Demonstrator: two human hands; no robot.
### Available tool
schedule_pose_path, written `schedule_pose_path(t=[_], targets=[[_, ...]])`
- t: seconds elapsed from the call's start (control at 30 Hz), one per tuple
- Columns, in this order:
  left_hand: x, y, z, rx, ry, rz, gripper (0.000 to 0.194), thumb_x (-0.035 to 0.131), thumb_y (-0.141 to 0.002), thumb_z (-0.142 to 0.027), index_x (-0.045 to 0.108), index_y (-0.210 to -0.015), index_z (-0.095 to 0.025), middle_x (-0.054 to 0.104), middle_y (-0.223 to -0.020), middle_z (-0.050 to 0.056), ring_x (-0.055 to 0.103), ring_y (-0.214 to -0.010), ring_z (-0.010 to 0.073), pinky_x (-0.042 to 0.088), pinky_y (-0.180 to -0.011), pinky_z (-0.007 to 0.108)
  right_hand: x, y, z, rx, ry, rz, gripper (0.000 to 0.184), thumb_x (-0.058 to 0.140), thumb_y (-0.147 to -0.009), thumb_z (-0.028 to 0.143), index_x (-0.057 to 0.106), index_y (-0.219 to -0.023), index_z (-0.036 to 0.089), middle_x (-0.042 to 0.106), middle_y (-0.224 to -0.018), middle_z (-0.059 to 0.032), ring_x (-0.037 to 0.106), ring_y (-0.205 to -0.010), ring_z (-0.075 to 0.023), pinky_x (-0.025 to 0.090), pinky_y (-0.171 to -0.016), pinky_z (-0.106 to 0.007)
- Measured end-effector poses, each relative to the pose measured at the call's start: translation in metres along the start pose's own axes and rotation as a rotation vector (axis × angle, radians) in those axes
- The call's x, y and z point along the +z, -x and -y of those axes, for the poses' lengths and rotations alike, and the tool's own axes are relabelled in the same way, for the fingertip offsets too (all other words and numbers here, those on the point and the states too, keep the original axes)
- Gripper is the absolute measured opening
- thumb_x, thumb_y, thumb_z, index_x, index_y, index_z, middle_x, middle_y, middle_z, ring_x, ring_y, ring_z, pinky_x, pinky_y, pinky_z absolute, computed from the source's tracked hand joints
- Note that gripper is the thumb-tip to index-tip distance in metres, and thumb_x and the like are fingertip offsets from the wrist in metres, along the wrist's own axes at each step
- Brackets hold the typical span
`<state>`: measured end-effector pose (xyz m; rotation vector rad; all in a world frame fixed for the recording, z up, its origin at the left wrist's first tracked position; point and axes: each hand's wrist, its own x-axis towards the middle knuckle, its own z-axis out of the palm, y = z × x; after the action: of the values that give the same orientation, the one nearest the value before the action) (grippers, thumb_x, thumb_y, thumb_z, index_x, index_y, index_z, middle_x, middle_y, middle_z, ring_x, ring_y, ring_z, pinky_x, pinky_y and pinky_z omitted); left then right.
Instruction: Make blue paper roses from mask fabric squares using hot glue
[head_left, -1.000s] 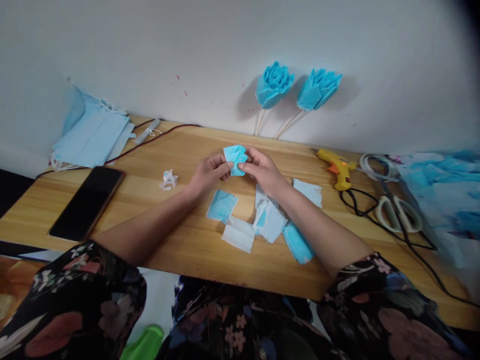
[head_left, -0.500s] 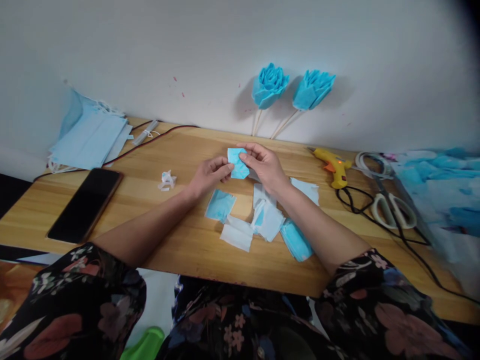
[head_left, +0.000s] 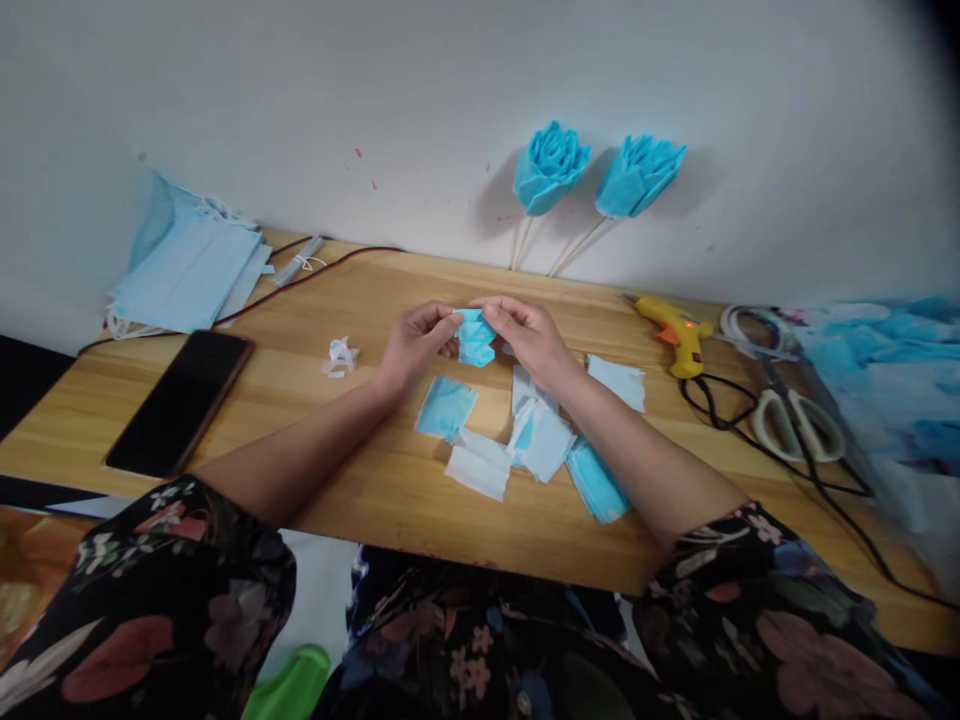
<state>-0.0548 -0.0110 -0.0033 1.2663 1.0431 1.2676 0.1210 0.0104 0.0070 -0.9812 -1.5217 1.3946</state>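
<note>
Between my two hands is a small creased piece of blue mask fabric (head_left: pixel 475 340), held just above the table. My left hand (head_left: pixel 420 345) pinches its upper left edge between thumb and fingers. At the upper right, my right hand (head_left: pixel 529 335) grips it the same way. Below them lie a blue fabric square (head_left: pixel 446 407), a white fabric piece (head_left: pixel 478 466) and a loose heap of white and blue pieces (head_left: pixel 541 440). A stack of blue pieces (head_left: pixel 596 482) rests beside my right forearm.
Two blue fabric roses (head_left: pixel 553 168) on sticks lean against the wall. To the right are a yellow glue gun (head_left: pixel 679 335), scissors (head_left: pixel 799 425) and a plastic bag (head_left: pixel 885 400) of blue pieces. A phone (head_left: pixel 180 400) and face masks (head_left: pixel 191 265) lie left, near a white scrap (head_left: pixel 341 355).
Both hands still hold the blue piece, which now sits slightly lower with its top edge gripped at both corners. The whole view has shifted a little.
</note>
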Motion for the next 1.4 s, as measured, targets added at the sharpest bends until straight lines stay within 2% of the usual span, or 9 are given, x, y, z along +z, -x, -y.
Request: schedule_pose_path(t=[0.13,0.37,0.57,0.7,0.87,1.07,1.27,1.4], targets=[[0.001,0.001,-0.001,0.016,-0.018,0.035,0.029,0.075,-0.085,-0.04,0.064,-0.071,-0.016,0.061,-0.055,-0.001,0.056,-0.05,0.0083,0.046,-0.055,0.021,0.0,0.0,-0.003,-0.026,0.039,-0.012,0.043,0.074,-0.078,0.062,0.066,-0.079,0.02,0.055,-0.065,0.0037,0.046,-0.058,-0.0098,0.04,-0.056,-0.025],[0.001,0.002,-0.003,0.023,-0.02,0.073,0.033,0.075,-0.083,-0.045,0.065,-0.07,-0.016,0.063,-0.056,-0.001,0.057,-0.052,0.0088,0.047,-0.056,0.021,0.0,-0.001,-0.007,-0.019,0.058,-0.076,0.049,0.071,-0.079,0.066,0.057,-0.069,0.021,0.051,-0.063,0.0033,0.042,-0.058,-0.0103,0.037,-0.054,-0.025],[0.0,0.0,0.0,0.013,-0.002,0.021,0.033,0.075,-0.085,-0.043,0.061,-0.068,-0.017,0.061,-0.056,-0.002,0.055,-0.051,0.008,0.046,-0.055,0.02,-0.002,0.0,-0.006,0.026,-0.008,-0.023,0.05,0.061,-0.085,0.07,0.057,-0.072,0.022,0.052,-0.068,0.001,0.049,-0.063,-0.0125,0.043,-0.058,-0.026],[0.0,0.0,-0.001,0.003,-0.009,0.033,0.034,0.073,-0.088,-0.043,0.062,-0.069,-0.017,0.062,-0.058,-0.001,0.057,-0.053,0.0086,0.046,-0.056,0.021,-0.003,0.0,-0.009,-0.007,0.062,-0.014,0.048,0.07,-0.079,0.067,0.059,-0.074,0.021,0.051,-0.065,0.003,0.044,-0.06,-0.0109,0.038,-0.055,-0.025],[-0.001,0.001,0.0,0.04,-0.002,0.083,0.046,0.061,-0.094,-0.055,0.06,-0.068,-0.016,0.064,-0.063,0.002,0.059,-0.057,0.01,0.048,-0.059,0.023,-0.003,-0.003,-0.013,-0.025,0.107,-0.057,0.048,0.073,-0.076,0.065,0.056,-0.071,0.021,0.048,-0.061,0.0046,0.04,-0.057,-0.0099,0.033,-0.052,-0.025],[-0.001,-0.003,0.007,-0.014,0.011,0.122,0.035,0.081,-0.079,-0.042,0.058,-0.072,-0.016,0.063,-0.06,-0.001,0.056,-0.055,0.0083,0.045,-0.058,0.021,-0.002,-0.002,-0.011,-0.054,0.13,-0.052,0.047,0.072,-0.078,0.064,0.054,-0.069,0.021,0.047,-0.061,0.0048,0.039,-0.057,-0.0099,0.034,-0.053,-0.025],[-0.001,-0.004,0.007,-0.037,0.0,0.134,0.031,0.079,-0.081,-0.033,0.055,-0.07,-0.016,0.062,-0.059,-0.002,0.057,-0.055,0.0083,0.045,-0.058,0.021,-0.001,0.0,-0.009,-0.094,0.263,-0.063,0.049,0.067,-0.082,0.064,0.05,-0.067,0.021,0.045,-0.062,0.004,0.039,-0.06,-0.0109,0.032,-0.055,-0.026],[-0.001,-0.004,0.008,-0.029,0.004,0.123,0.029,0.077,-0.083,-0.03,0.054,-0.07,-0.017,0.061,-0.058,-0.002,0.056,-0.054,0.0082,0.044,-0.058,0.021,-0.002,0.0,-0.01,-0.073,0.195,-0.06,0.053,0.063,-0.084,0.068,0.048,-0.065,0.021,0.044,-0.063,0.0032,0.04,-0.061,-0.0114,0.034,-0.057,-0.027]])
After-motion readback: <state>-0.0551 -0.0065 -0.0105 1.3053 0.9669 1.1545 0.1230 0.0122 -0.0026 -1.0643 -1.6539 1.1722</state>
